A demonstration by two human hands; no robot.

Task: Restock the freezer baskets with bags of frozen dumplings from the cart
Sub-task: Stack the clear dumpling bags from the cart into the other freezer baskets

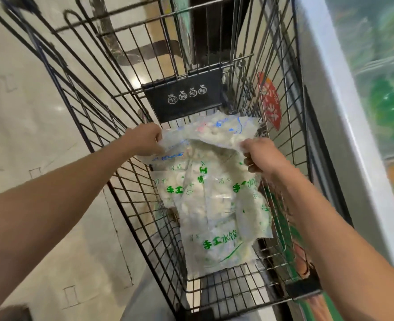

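- Nearest you, a bag with green print (216, 246) lies flat in the wire cart (131, 200), its long axis running away from you along the basket, overlapping more bags of the same kind just beyond it.
- Further in, your left hand (146, 140) pinches the left edge of the top bag of frozen dumplings (212, 135), fingers curled on the plastic; this bag carries blue print.
- Your right hand (262, 156) grips the same bag's right edge, fingers folded round it, so the bag hangs slack between both hands, above the green-printed stack.
- The relation to mind: the held bag spans crosswise between your hands, and the freezer (334, 112) stands hard against the cart's right side, so your right hand is the nearer one and the carry likely goes up and rightward over the cart's wire wall.
- Whether the bag is fully clear of those beneath cannot be told; its lower edge looks to touch them.
- Beyond your hands, the black child-seat flap (184, 98) closes the cart's far end; a red tag (270, 103) hangs on its right wall.
- Freezer baskets themselves are not in view; only blurred green packs show under the glass.
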